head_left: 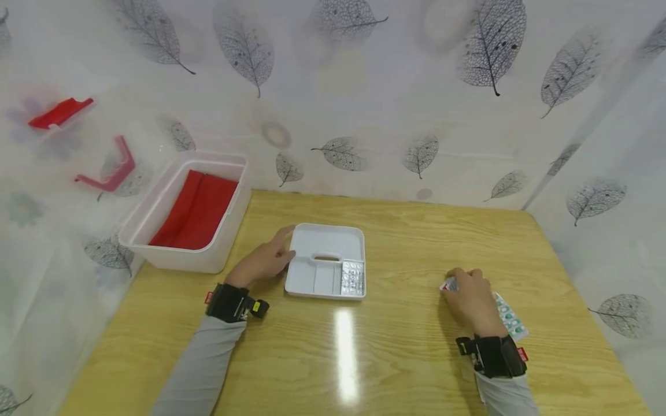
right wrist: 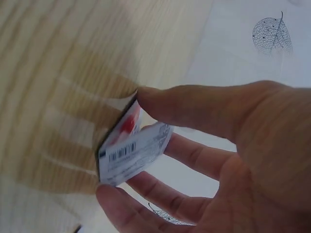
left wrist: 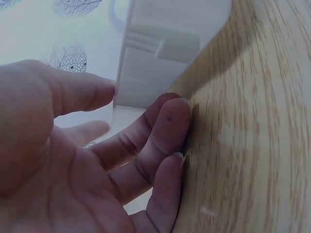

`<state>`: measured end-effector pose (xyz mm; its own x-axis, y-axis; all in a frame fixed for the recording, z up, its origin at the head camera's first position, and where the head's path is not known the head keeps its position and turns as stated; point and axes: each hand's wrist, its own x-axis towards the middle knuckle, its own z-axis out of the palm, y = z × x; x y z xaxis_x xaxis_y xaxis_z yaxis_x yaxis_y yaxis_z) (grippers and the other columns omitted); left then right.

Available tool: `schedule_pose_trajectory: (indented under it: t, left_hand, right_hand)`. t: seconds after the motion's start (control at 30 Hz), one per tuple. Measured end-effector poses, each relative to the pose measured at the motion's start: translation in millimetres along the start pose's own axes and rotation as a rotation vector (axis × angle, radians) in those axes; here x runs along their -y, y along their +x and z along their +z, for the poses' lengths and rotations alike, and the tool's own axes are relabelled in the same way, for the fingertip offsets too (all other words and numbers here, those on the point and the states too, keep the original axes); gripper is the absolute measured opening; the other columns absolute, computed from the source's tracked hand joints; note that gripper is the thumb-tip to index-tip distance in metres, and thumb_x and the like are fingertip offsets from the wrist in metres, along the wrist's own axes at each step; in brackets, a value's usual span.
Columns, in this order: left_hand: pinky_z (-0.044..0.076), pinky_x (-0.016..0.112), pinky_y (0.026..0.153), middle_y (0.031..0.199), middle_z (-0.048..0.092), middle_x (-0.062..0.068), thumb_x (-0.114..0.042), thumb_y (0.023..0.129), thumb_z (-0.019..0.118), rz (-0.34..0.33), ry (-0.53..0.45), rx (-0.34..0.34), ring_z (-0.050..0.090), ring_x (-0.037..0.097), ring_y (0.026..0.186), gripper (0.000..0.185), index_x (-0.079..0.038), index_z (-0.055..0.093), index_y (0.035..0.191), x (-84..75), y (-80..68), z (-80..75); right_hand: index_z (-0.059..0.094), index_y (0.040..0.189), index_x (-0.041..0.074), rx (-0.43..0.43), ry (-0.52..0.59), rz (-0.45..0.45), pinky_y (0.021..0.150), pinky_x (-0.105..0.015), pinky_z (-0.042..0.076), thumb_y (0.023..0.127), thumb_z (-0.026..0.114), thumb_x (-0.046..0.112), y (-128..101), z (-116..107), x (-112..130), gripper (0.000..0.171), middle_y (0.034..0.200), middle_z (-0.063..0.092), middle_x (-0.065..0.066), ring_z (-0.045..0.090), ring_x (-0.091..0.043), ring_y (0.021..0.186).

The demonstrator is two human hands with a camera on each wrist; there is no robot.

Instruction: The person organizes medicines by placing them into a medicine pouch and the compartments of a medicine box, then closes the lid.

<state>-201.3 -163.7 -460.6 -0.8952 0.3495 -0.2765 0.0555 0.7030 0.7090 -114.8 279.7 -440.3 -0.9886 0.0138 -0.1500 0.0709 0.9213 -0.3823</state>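
My left hand point(head_left: 283, 247) lies open on the wooden table point(head_left: 406, 242), its straight fingers touching the left wall of a white compartment tray point(head_left: 326, 238). A silver blister pack point(head_left: 352, 278) lies in the tray's front right compartment. In the left wrist view the fingers point(left wrist: 167, 121) rest on the wood beside the tray point(left wrist: 165, 53). My right hand point(head_left: 462, 281) pinches a small white packet point(right wrist: 129, 150) with a barcode and a red mark between thumb and fingers, low over the table. More green-printed blister packs point(head_left: 509, 316) lie partly under that hand.
A white plastic bin point(head_left: 156, 214) holding red cloth point(head_left: 196, 211) stands at the table's back left corner. Red and pink pieces point(head_left: 106, 173) sit behind the leaf-patterned curtain on the left. The curtain encloses the table at the back and right.
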Motion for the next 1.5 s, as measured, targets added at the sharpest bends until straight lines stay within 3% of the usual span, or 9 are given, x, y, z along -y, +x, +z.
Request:
schedule_pose_trajectory:
  t: [0.27,0.4,0.53,0.7,0.8,0.93,1.1,1.3,1.5]
  left_hand:
    - [0.048,0.033,0.071,0.09,0.065,0.006,-0.029,0.107,0.048,-0.023,-0.005,0.016,0.06,0.018,0.077,0.066,-0.023,0.015,0.164,0.6,1.8,-1.1]
    - [0.048,0.032,0.072,0.091,0.065,0.006,-0.03,0.107,0.049,-0.028,-0.011,0.016,0.06,0.018,0.077,0.066,-0.024,0.015,0.164,3.2,2.7,0.2]
    - [0.048,0.032,0.071,0.092,0.065,0.005,-0.03,0.107,0.049,-0.028,-0.015,0.017,0.06,0.018,0.078,0.066,-0.024,0.015,0.164,4.2,2.7,1.0]
    - [0.048,0.033,0.073,0.094,0.066,0.006,-0.029,0.107,0.05,-0.029,-0.029,0.015,0.061,0.018,0.079,0.066,-0.023,0.016,0.163,5.9,1.4,0.9]
    - [0.049,0.033,0.073,0.094,0.066,0.006,-0.029,0.107,0.05,-0.028,-0.036,0.018,0.061,0.018,0.078,0.066,-0.023,0.016,0.163,7.0,1.0,-0.1]
    - [0.048,0.033,0.072,0.09,0.064,0.006,-0.03,0.107,0.049,-0.033,-0.037,0.025,0.059,0.018,0.077,0.067,-0.024,0.014,0.164,4.9,-0.6,-1.5]
    - [0.047,0.032,0.071,0.088,0.062,0.007,-0.031,0.107,0.048,-0.046,-0.027,0.032,0.058,0.019,0.077,0.067,-0.026,0.013,0.164,3.9,-0.5,-1.4]
    - [0.047,0.032,0.071,0.091,0.063,0.007,-0.03,0.107,0.048,-0.046,-0.024,0.029,0.058,0.019,0.078,0.067,-0.025,0.013,0.164,5.6,0.4,-1.7]
    - [0.048,0.032,0.07,0.091,0.063,0.007,-0.031,0.107,0.049,-0.047,-0.028,0.036,0.059,0.02,0.078,0.068,-0.024,0.013,0.164,3.9,1.0,-2.9]
  right_hand:
    - [0.054,0.118,-0.007,-0.012,0.043,-0.032,0.069,-0.047,0.046,0.091,0.074,0.018,8,-2,1,0.042,0.113,0.05,-0.034,0.055,-0.038,0.086]
    - [0.051,0.114,-0.005,-0.009,0.091,-0.013,0.07,-0.044,0.047,0.087,0.081,0.028,11,6,6,0.052,0.11,0.051,-0.027,0.053,-0.033,0.086]
    - [0.052,0.105,-0.004,-0.039,0.108,-0.01,0.069,-0.041,0.046,0.087,0.081,0.027,14,13,13,0.047,0.104,0.05,-0.022,0.051,-0.03,0.085]
    - [0.057,0.089,-0.001,-0.057,0.099,-0.092,0.079,-0.046,0.049,0.087,0.079,0.018,20,16,19,0.03,0.133,0.049,-0.03,0.058,-0.04,0.102]
    - [0.064,0.097,-0.001,-0.035,0.088,-0.125,0.082,-0.047,0.051,0.087,0.08,0.018,22,16,20,0.027,0.132,0.057,-0.025,0.062,-0.038,0.106]
    - [0.061,0.118,0.005,-0.009,0.06,-0.122,0.07,-0.038,0.048,0.085,0.082,0.025,26,13,22,0.043,0.104,0.067,-0.012,0.062,-0.024,0.088]
    - [0.056,0.137,0.013,-0.017,0.079,-0.19,0.07,-0.039,0.051,0.086,0.082,0.031,29,13,31,0.06,0.106,0.064,-0.011,0.064,-0.024,0.09]
    - [0.068,0.093,0.015,0.001,0.235,-0.261,0.073,-0.036,0.057,0.085,0.082,0.038,29,11,54,0.028,0.098,0.061,-0.007,0.068,-0.021,0.086]
    - [0.071,0.091,0.014,-0.071,0.362,-0.321,0.078,-0.028,0.059,0.081,0.086,0.03,28,10,85,0.025,0.101,0.065,-0.001,0.069,-0.016,0.089]
